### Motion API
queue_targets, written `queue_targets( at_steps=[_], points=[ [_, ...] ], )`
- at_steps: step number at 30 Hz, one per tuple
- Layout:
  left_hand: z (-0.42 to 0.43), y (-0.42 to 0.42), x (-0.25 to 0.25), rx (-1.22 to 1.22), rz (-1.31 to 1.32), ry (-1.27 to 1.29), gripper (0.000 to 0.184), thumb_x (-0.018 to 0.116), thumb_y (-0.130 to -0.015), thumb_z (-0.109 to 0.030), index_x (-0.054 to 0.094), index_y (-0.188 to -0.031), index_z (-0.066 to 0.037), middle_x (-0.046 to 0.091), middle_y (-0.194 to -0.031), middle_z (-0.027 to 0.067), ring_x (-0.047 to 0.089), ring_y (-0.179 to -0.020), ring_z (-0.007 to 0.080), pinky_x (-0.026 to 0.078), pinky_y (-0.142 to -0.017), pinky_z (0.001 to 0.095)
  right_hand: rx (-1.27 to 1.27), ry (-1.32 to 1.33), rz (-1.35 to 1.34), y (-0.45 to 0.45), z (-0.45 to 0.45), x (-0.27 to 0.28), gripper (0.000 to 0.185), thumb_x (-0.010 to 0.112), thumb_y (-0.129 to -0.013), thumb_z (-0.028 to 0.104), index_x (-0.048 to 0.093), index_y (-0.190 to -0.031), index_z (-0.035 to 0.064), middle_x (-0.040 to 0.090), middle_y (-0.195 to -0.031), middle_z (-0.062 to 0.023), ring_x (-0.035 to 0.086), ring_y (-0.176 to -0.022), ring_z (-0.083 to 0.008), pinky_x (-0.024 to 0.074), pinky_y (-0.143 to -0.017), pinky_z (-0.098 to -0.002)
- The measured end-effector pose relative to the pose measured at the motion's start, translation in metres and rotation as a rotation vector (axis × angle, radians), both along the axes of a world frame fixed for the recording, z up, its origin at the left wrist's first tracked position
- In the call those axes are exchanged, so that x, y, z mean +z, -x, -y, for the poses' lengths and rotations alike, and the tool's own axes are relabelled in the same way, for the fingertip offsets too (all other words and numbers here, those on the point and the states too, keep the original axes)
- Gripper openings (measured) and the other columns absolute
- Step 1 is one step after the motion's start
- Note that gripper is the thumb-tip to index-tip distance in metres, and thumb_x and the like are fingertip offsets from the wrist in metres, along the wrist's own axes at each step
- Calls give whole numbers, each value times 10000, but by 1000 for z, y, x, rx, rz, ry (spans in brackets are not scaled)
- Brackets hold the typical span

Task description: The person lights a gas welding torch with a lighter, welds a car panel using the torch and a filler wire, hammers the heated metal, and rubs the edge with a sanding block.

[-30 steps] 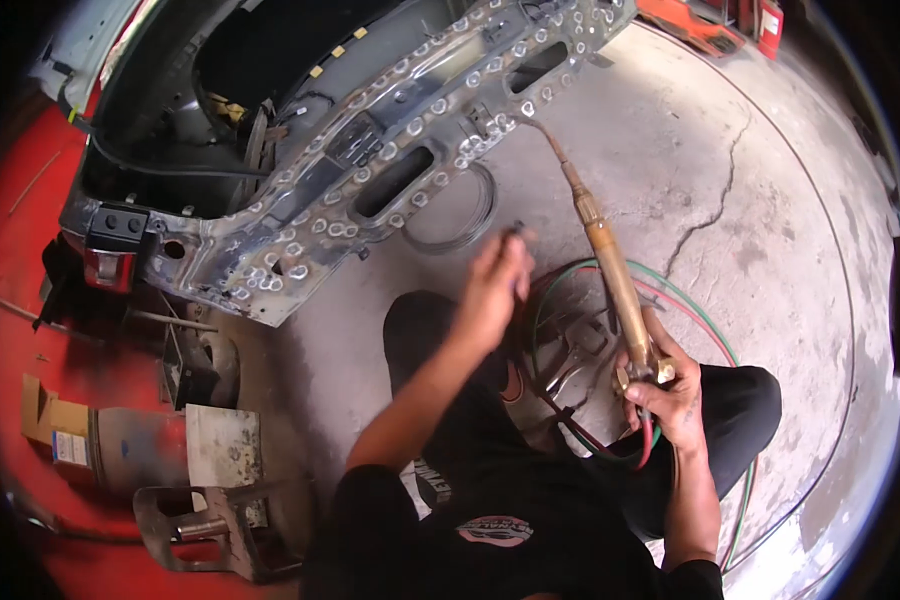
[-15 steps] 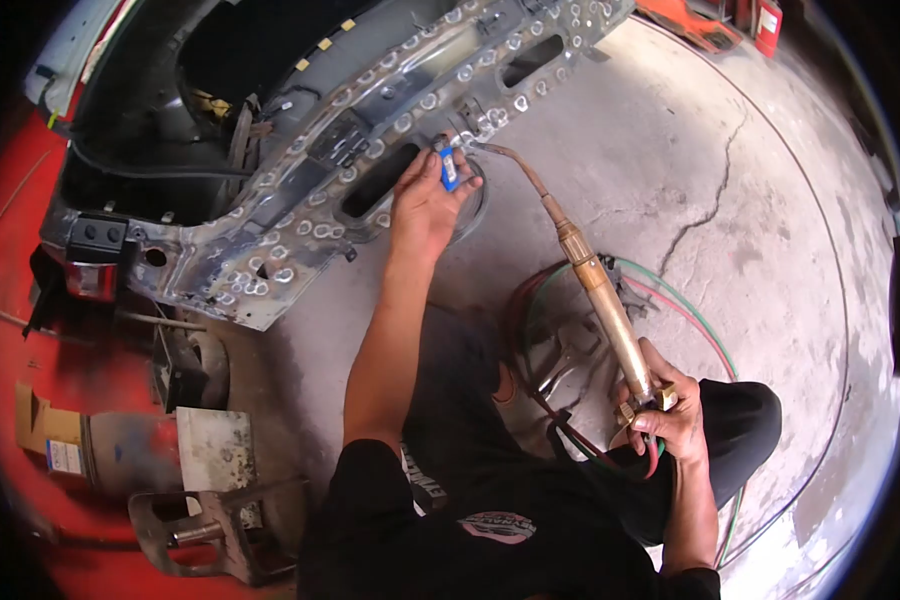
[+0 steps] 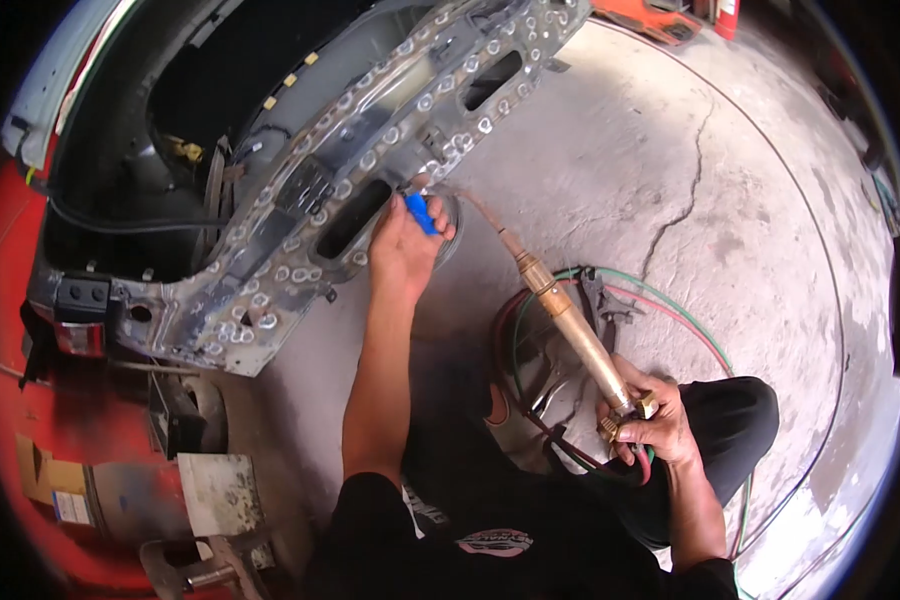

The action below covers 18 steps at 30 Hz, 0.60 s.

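Observation:
My left hand (image 3: 400,255) is closed on a small blue lighter (image 3: 423,214), held up beside the metal car body panel (image 3: 400,150). Round bare weld marks dot that panel. In my right hand (image 3: 662,418) is a brass gas torch (image 3: 582,335), gripped at its valve end above my knee. The torch's thin bent tip (image 3: 478,205) points up and left, ending close to the lighter. I cannot make out any flame there.
Green and red hoses (image 3: 670,312) curl over the concrete floor (image 3: 610,170) around locking pliers (image 3: 560,370). A coil of wire (image 3: 453,225) lies behind my left hand. To the left are a cardboard box (image 3: 65,478) and a large metal clamp (image 3: 205,572).
The view has shifted, so the panel sits lower and further left. The lighter has turned in my left hand, its light label now out of sight. My right hand still holds the torch.

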State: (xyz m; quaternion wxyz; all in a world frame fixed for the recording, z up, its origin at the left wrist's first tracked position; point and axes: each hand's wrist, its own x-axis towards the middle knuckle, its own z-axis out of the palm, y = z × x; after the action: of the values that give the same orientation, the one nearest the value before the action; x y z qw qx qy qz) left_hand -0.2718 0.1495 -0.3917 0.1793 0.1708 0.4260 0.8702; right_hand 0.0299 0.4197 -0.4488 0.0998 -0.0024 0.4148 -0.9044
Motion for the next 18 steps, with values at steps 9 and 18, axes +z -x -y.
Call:
queue_targets(
  at_steps=[9,18],
  points=[
    [0,1,-5,-3,-147,47,285,652,-1025,-283,574,-1184,-60,556,-985,49,539,-918,192,451,-821,380,-74,4,-12,-6,1,-7,890,831,-779,-8,403,-1559,-8,685,-977,-209,659,-691,-196,533,-470,-277],
    [-7,5,-4,-142,-20,-75,392,520,-1077,-402,573,-1243,-51,566,-952,70,545,-907,217,459,-818,413,-46,15,-8,-11,-2,-14,909,836,-771,-4,404,-1570,25,670,-954,-239,636,-631,-198,509,-442,-277]
  ],
)
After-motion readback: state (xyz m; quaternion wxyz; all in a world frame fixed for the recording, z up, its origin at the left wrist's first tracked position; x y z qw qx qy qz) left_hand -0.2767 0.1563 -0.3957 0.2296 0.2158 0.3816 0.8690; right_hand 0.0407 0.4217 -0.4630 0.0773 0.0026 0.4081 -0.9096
